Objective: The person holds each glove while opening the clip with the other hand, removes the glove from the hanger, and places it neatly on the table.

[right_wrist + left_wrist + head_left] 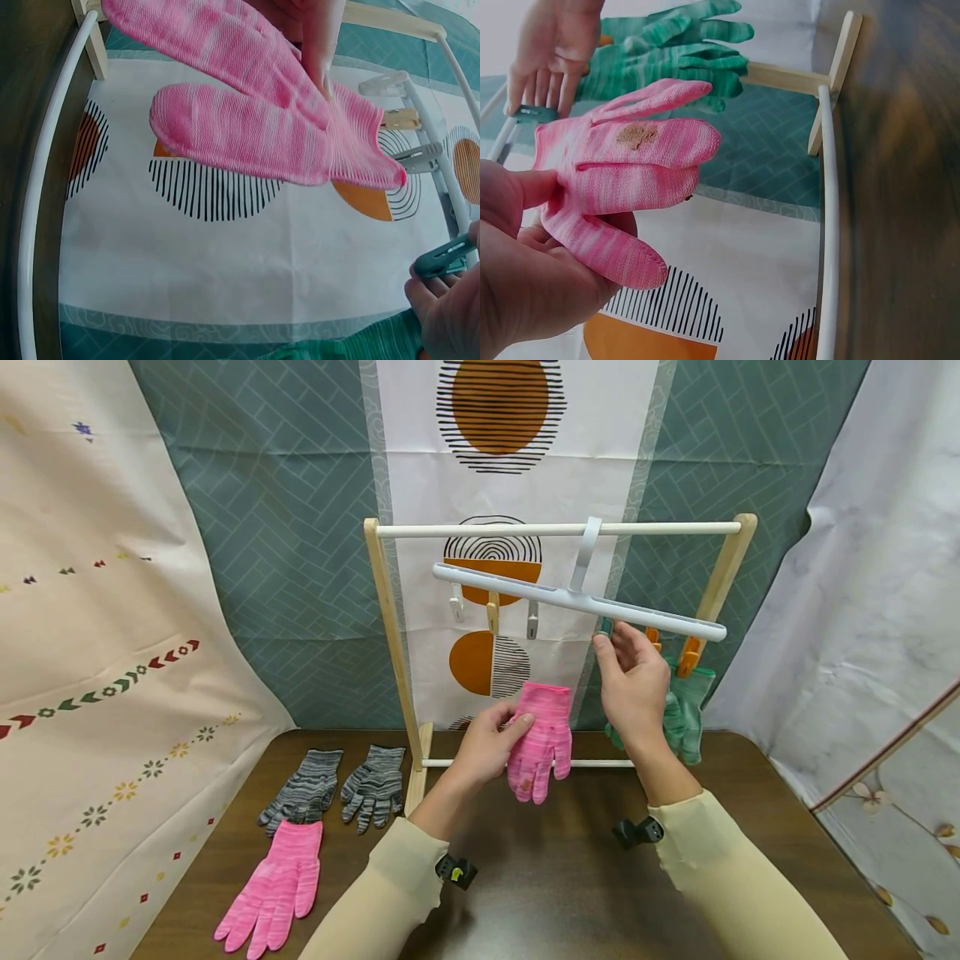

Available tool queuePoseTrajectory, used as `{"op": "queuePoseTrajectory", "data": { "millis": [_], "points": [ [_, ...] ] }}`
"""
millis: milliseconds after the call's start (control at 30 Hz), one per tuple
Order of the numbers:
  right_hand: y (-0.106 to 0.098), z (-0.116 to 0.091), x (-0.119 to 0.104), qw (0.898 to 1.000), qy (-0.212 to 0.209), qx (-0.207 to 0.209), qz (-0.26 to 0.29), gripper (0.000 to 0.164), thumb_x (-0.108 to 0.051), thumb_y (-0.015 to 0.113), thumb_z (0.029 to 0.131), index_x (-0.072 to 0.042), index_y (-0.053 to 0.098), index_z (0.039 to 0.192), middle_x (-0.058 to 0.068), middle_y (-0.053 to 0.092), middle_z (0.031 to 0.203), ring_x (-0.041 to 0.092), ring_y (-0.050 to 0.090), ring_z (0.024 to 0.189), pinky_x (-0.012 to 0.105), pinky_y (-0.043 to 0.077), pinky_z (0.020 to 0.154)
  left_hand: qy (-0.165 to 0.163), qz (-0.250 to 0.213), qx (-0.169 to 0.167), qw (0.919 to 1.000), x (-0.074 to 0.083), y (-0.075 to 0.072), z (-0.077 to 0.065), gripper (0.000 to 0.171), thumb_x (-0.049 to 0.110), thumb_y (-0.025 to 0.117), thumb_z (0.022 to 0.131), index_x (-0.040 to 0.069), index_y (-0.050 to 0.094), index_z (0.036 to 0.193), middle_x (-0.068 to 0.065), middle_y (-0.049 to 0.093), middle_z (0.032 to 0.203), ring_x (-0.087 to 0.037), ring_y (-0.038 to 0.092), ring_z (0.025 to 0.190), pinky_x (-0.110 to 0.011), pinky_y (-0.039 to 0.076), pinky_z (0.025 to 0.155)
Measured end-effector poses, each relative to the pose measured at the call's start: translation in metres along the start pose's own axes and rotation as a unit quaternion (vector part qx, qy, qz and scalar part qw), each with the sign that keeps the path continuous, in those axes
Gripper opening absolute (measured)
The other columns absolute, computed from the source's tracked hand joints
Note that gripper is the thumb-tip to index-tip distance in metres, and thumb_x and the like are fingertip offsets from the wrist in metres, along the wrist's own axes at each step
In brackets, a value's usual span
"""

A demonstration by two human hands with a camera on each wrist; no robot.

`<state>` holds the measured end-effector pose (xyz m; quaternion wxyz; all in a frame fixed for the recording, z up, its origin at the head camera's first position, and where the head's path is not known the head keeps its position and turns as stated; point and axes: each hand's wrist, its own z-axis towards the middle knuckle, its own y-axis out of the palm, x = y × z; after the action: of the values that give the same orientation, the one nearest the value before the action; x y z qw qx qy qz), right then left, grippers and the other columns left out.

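My left hand (486, 745) pinches a pink knit glove (543, 739) between thumb and fingers, cuff up and fingers hanging down. A brown spot marks one side of it in the left wrist view. Beside it and higher, my right hand (636, 687) pinches a teal clip (441, 259) at the underside of the white hanger (517, 587). The glove's cuff is below and left of that clip. Green gloves (692, 714) hang from orange clips (688, 657) at the hanger's right end, partly hidden behind my right hand.
The hanger tilts down to the right on the rack's white rail (487, 531). A white clip (457, 602), a yellowish clip (492, 612) and a grey clip (532, 620) hang on its left half. Grey gloves (373, 787) and another pink glove (277, 885) lie on the table's left.
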<state>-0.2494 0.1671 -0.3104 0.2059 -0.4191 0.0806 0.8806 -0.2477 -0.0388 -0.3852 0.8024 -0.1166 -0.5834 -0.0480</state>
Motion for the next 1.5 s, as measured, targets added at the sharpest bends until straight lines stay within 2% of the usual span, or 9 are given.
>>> {"op": "queuePoseTrajectory", "data": {
  "millis": [267,567,933,1200,1367,1500],
  "points": [
    [-0.002,-0.002,0.003,1.0,-0.002,-0.011,0.015,0.045,-0.019,0.071,0.105,0.001,0.063,0.144,0.015,0.069,0.136,0.027,0.068,0.124,0.031,0.053,0.104,-0.006,0.007,0.005,0.9999,-0.001,-0.008,-0.005,0.024,0.017,0.066,0.107,-0.002,0.072,0.121,-0.011,0.07,0.098,-0.015,0.065,0.08,-0.028,0.057,0.069],
    [-0.005,-0.005,0.004,0.999,-0.001,-0.025,0.024,0.048,-0.018,0.071,0.105,0.002,0.059,0.147,0.012,0.066,0.143,0.024,0.063,0.132,0.034,0.05,0.108,-0.012,0.007,0.019,0.9997,-0.005,-0.019,-0.014,0.026,0.015,0.066,0.107,-0.003,0.071,0.124,-0.012,0.07,0.099,-0.016,0.064,0.081,-0.03,0.057,0.071],
    [-0.009,-0.013,0.007,0.999,-0.01,-0.031,0.02,0.045,-0.014,0.07,0.105,0.0,0.06,0.146,0.014,0.065,0.144,0.023,0.061,0.134,0.034,0.049,0.109,-0.021,0.011,0.033,0.9992,-0.01,-0.036,-0.021,0.029,0.017,0.066,0.107,-0.005,0.07,0.126,-0.013,0.069,0.1,-0.018,0.064,0.085,-0.028,0.056,0.072],
    [-0.013,-0.02,0.011,0.998,-0.043,-0.038,-0.009,0.044,-0.009,0.07,0.104,-0.001,0.061,0.145,0.012,0.066,0.142,0.024,0.063,0.132,0.037,0.05,0.109,-0.025,-0.001,0.047,0.9986,-0.012,-0.046,-0.026,0.025,0.013,0.065,0.107,-0.007,0.07,0.121,-0.014,0.069,0.098,-0.017,0.063,0.081,-0.026,0.056,0.069],
    [-0.016,-0.025,0.014,0.997,-0.066,-0.039,-0.006,0.041,-0.006,0.071,0.102,0.0,0.064,0.142,0.016,0.068,0.138,0.028,0.065,0.129,0.033,0.051,0.107,-0.038,0.008,0.048,0.9981,-0.013,-0.053,-0.03,0.026,0.015,0.066,0.107,-0.006,0.07,0.122,-0.014,0.069,0.1,-0.018,0.063,0.082,-0.027,0.055,0.07],
    [-0.018,-0.028,0.015,0.996,-0.076,-0.045,-0.016,0.04,-0.008,0.072,0.102,-0.002,0.065,0.141,0.017,0.069,0.137,0.025,0.066,0.128,0.028,0.05,0.106,-0.039,0.024,0.052,0.9976,-0.013,-0.058,-0.032,0.028,0.018,0.067,0.107,-0.005,0.07,0.123,-0.014,0.07,0.099,-0.019,0.063,0.082,-0.027,0.055,0.071]
  ]
}}
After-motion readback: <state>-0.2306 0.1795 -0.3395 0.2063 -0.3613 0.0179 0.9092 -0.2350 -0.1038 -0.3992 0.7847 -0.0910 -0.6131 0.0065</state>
